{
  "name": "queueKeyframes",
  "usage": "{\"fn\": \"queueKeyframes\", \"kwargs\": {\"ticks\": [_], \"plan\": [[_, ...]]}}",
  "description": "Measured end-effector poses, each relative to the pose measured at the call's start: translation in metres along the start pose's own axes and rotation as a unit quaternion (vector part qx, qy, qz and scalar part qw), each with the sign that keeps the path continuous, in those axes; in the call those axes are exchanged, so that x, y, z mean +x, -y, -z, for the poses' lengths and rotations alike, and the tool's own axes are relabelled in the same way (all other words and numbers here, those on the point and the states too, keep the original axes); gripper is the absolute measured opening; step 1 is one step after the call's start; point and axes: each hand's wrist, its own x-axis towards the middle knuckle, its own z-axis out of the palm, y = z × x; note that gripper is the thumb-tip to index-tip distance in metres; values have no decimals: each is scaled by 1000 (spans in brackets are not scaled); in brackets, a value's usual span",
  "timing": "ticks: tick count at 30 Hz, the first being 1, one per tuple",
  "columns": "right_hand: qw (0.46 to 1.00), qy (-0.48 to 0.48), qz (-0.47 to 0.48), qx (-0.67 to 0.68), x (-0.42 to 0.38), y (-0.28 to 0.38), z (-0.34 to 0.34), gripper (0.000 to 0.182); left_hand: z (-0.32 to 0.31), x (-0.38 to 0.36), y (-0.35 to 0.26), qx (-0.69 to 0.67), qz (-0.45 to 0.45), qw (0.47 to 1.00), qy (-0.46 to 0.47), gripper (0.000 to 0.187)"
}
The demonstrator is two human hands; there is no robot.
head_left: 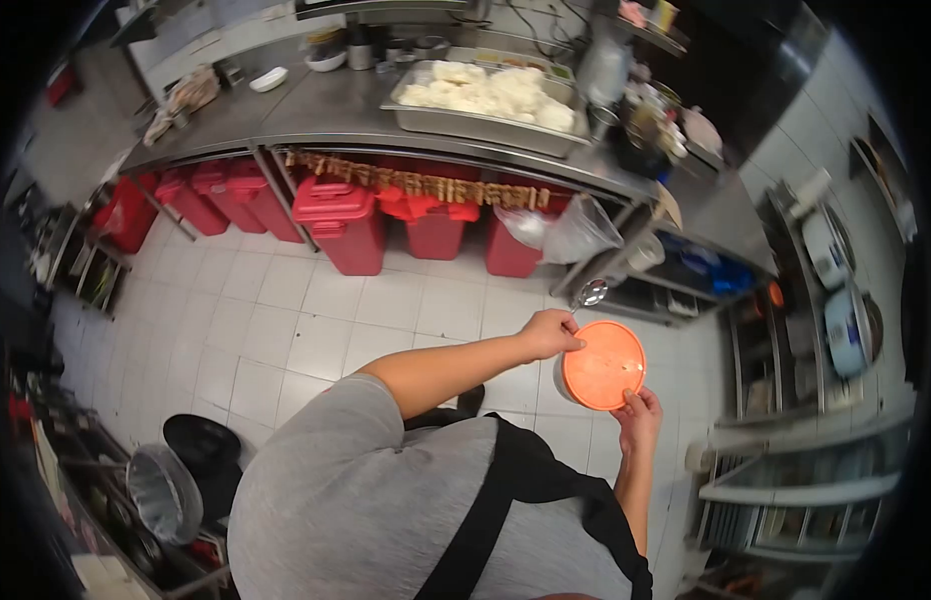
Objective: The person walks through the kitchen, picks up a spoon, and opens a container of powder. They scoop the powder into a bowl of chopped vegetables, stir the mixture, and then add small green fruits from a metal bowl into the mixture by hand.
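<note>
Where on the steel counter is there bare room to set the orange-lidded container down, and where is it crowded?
Bare steel lies on the counter between the small white bowl and the tray of white food. Right of the tray, bottles and jars crowd it. Both the left hand and right hand hold the container.

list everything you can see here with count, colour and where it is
orange lid: 1, orange, on a container held at mid-right
spoon: 1, metal, above the lid
steel tray: 1, silver, on the counter at top, filled with white food
counter: 1, steel, across the top
red bins: several, red, under the counter
plastic bag: 1, clear, hanging at the counter's right end
trash can: 1, grey liner, lower left
white bowl: 1, white, counter top left
left hand: 1, on the lid's left edge, holding the spoon
right hand: 1, gripping the lid's lower right edge
</note>
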Motion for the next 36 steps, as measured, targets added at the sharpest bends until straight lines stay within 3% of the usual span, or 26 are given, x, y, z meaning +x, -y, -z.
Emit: {"fn": "queueKeyframes", "kwargs": {"ticks": [4, 12, 14, 18, 21, 25, 26, 30, 33, 36], "plan": [[998, 54, -12, -6, 63, 27, -39, 21, 32, 37, -17, -41, -10, 998, -41, 25], [983, 148, -77, -74, 172, 37, -92, 17, 66, 88, 20, -95, 60, 984, -139, 29], [969, 204, -88, -106, 199, 35, -113, 16, 74, 92, 40, -85, 51, 974, -205, 33], [918, 355, -117, -133, 250, 34, -176, 16, 94, 70, 29, -127, 118, 933, -316, 28], [860, 460, -125, -185, 282, 22, -221, 17, 88, 54, 30, -150, 146, 877, -432, 28], [766, 583, -105, -248, 281, 28, -278, 20, 56, 33, 30, -233, 103, 761, -596, 30], [721, 635, -125, -248, 279, 33, -290, 20, 47, 30, 27, -236, 97, 735, -628, 30], [624, 712, -110, -304, 260, 21, -319, 17, 5, 3, 9, -265, 105, 639, -714, 32], [517, 785, -178, -292, 245, 3, -334, 16, -20, -1, 19, -228, 133, 563, -783, 33], [460, 816, -186, -297, 210, -4, -335, 16, -50, -20, 13, -231, 154, 491, -826, 35]]}}
